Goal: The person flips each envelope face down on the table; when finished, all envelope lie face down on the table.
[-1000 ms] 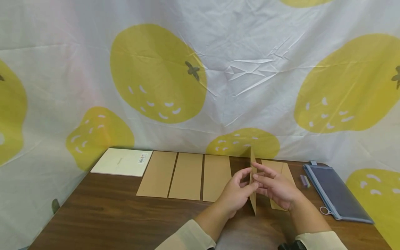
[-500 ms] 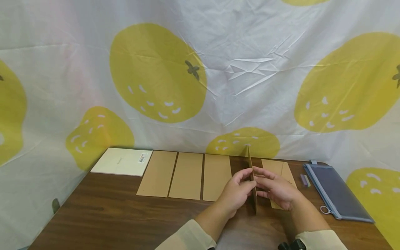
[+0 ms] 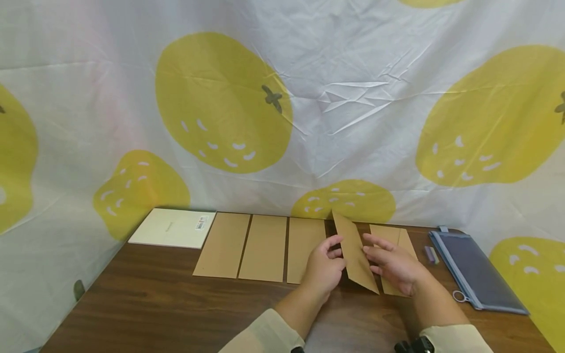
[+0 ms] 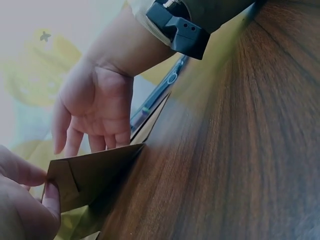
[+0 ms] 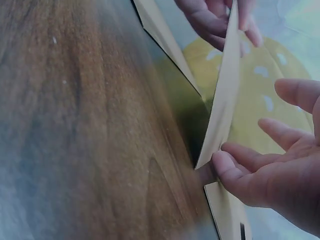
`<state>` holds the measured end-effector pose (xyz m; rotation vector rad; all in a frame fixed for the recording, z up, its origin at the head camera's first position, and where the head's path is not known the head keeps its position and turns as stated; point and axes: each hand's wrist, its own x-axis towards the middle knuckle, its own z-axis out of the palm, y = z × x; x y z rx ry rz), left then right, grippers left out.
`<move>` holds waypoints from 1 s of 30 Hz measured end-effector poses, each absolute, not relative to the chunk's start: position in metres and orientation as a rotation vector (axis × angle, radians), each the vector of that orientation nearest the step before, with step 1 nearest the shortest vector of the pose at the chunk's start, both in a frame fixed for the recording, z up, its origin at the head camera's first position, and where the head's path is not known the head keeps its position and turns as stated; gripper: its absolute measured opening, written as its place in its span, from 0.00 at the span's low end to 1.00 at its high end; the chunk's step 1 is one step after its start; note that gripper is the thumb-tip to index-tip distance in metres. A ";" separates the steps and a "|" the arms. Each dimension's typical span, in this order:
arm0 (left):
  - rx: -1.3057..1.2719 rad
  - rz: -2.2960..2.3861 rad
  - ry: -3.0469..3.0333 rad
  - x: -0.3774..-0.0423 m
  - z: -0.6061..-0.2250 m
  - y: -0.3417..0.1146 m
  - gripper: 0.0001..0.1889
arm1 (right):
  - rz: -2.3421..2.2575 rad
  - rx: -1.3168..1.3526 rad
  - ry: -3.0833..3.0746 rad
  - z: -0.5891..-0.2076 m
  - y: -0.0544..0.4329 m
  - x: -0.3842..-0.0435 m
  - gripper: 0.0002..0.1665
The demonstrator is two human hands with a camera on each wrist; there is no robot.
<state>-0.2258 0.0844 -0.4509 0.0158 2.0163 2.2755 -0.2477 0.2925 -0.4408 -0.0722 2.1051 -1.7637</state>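
Observation:
A brown kraft-paper envelope is tilted above the table, its right side lower than its left. My left hand pinches its left edge between thumb and fingers, which the left wrist view shows closely. On the other side is my right hand, fingers spread and relaxed, with fingertips at or just beside the envelope; contact is hard to tell. Under the right hand lies another brown envelope with a seam line, partly hidden. To the left, several more lie flat in a row, including one beside my left hand.
A pale notebook with a barcode label lies at the back left. At the right are small purple and green pieces and a blue zip pouch with a ring pull. A lemon-print curtain hangs behind the wooden table.
The envelope stood upright on edge between both hands; now it leans over, its top toward the left. My left hand has moved slightly left, and the right fingers have loosened from it.

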 end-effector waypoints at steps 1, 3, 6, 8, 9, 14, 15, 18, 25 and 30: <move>0.009 2.264 2.032 -0.226 -0.452 0.084 0.32 | -1.769 -0.057 2.108 -0.441 0.293 -0.248 0.47; 0.002 2.241 2.062 -0.227 -0.454 0.084 0.32 | -1.776 -0.039 2.109 -0.440 0.296 -0.248 0.46; 0.010 2.213 2.091 -0.228 -0.456 0.082 0.32 | -1.789 -0.023 2.101 -0.441 0.300 -0.250 0.47; 0.018 2.196 2.102 -0.228 -0.458 0.081 0.32 | -1.802 -0.014 2.094 -0.441 0.302 -0.250 0.47; 0.020 2.191 2.105 -0.228 -0.458 0.080 0.31 | -1.808 -0.011 2.094 -0.441 0.303 -0.251 0.47; 0.048 2.148 2.120 -0.227 -0.459 0.082 0.31 | -1.827 -0.019 2.092 -0.441 0.306 -0.250 0.45; 0.055 2.137 2.120 -0.227 -0.459 0.083 0.32 | -1.827 -0.023 2.092 -0.441 0.307 -0.250 0.45; 0.084 2.096 2.117 -0.227 -0.459 0.083 0.34 | -1.829 -0.030 2.086 -0.442 0.309 -0.251 0.46; 0.119 2.050 2.095 -0.228 -0.460 0.080 0.36 | -1.858 -0.045 2.052 -0.442 0.309 -0.252 0.46; 0.123 2.072 2.053 -0.230 -0.460 0.077 0.35 | -1.858 -0.054 2.047 -0.442 0.308 -0.251 0.45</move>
